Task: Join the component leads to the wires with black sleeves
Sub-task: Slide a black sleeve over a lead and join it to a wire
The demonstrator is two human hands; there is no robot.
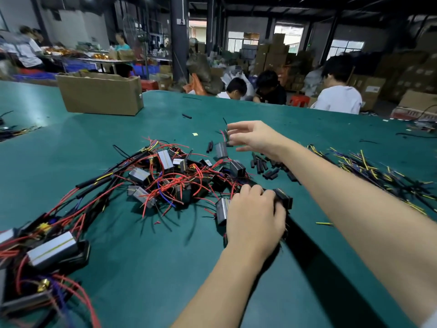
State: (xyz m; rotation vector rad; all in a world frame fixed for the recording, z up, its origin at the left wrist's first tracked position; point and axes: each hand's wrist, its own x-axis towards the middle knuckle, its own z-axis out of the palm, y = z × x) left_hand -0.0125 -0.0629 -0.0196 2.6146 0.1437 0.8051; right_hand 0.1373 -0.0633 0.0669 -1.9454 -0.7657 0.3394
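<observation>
Now, from the head view, a black component (282,200) is held down on the green worktop (146,256) by the left hand (255,216), its grip curled narrow around the body; which lead is presented cannot be told, since the fingers hide it. Beyond that grip, the right hand (253,138) is stretched out with fingers loosely spread, and something thin and dark seems to be pinched at the fingertips (230,136), though blur makes this uncertain. Just below and beside the right grip, loose black sleeves (262,165) are scattered, with a grey-faced component (221,149) close under the fingertips. To the left of both grips a tangle of red-leaded components (170,178) is heaped; off to the right, yellow-and-black wires (369,166) are spread.

For the step to go well, a single sleeve should be taken, not a cluster, and the held component should be kept steady with its lead exposed toward the incoming hand.
</observation>
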